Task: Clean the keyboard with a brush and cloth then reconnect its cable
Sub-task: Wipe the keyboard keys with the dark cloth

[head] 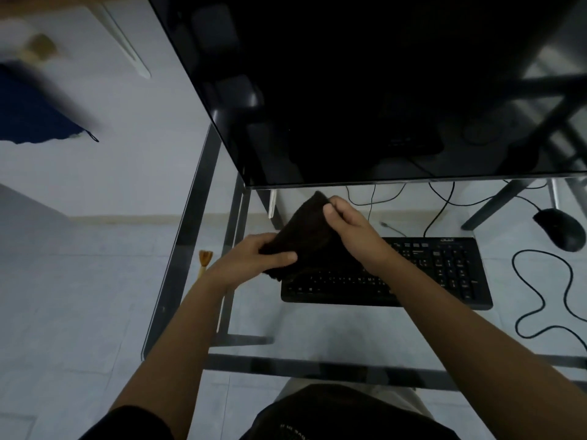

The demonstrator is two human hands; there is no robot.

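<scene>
Pinching dark cloth [306, 236] between left hand [254, 255] and right hand [352, 230], just above keyboard [441, 274] left end; long axis left-right.

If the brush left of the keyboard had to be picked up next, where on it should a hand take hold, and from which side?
Probably by the handle, the pale end nearer the person, coming from above and the left. The brush lies flat on the glass desk with bristles pointing away, and the left hand is closest. Both hands hold the cloth, so one must let go first.
</scene>
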